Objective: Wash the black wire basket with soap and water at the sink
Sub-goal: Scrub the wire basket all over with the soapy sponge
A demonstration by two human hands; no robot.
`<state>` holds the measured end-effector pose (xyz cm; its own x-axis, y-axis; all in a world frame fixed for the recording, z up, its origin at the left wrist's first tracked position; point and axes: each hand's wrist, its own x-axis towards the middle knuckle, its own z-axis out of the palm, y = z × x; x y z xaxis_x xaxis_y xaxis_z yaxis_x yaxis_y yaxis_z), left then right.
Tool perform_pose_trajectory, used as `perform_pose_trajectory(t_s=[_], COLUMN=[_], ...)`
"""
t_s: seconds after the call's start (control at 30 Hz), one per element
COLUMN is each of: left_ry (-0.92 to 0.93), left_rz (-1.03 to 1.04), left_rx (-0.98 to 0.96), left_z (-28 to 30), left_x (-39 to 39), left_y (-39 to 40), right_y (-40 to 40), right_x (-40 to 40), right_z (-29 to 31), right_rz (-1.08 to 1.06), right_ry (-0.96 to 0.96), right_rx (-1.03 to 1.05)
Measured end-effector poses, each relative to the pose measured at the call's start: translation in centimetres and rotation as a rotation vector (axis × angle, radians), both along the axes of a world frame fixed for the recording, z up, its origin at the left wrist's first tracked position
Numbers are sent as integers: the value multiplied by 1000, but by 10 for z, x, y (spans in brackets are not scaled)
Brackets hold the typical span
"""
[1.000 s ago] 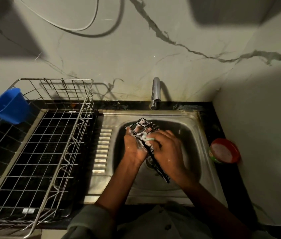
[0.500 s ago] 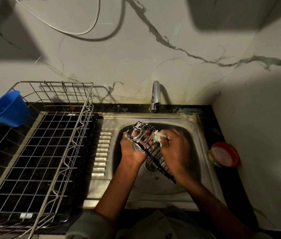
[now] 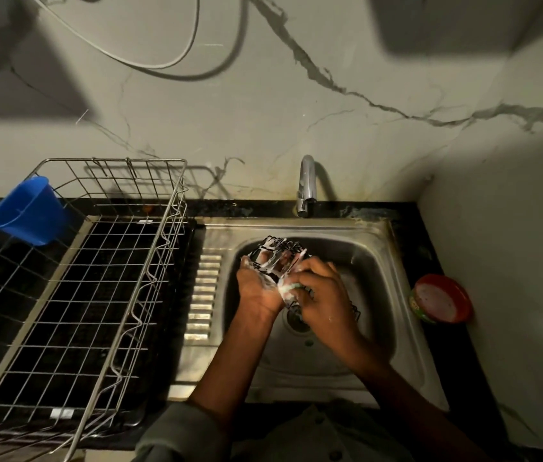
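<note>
Head view: over the sink (image 3: 396, 261), left hand (image 3: 258, 288) grips the soapy black wire basket (image 3: 280, 253); right hand (image 3: 323, 295) fingers clamp a sponge (image 3: 286, 289) against it.

A drying rack (image 3: 73, 295) sits left of the sink (image 3: 393, 261); a cup (image 3: 26, 211) hangs on its far-left corner; a tub (image 3: 441, 303) lies right.

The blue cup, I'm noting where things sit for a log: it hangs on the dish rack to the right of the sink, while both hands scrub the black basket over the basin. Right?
Not quite. The head view shows the blue cup on the dish rack to the left of the sink, not the right. The rest holds: left hand and right hand work the soapy black basket over the basin.
</note>
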<state>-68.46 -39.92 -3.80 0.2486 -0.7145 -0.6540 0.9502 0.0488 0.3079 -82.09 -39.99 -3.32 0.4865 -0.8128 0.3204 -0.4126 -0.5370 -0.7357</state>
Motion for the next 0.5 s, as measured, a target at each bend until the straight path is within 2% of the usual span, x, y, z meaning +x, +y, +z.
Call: perform_pose_trajectory(t_s=[0.1, 0.17, 0.27, 0.37, 0.5], left_ry=[-30, -49, 20, 6, -104], left_rz=[-27, -41, 4, 17, -15], left_rx=[2, -33, -136, -43, 75], left_z=[4, 8, 12, 25, 49], left_x=[-2, 1, 11, 15, 0], left_y=[-1, 1, 4, 9, 17], right_y=[-8, -13, -13, -11, -20], right_x=[20, 18, -8, -29, -15], right_z=[25, 29, 3, -15, 7], right_rz=[7, 49, 101, -53, -128], right_ry=[-57, 15, 168, 257, 12], right_rx=[-26, -76, -87, 32, 56])
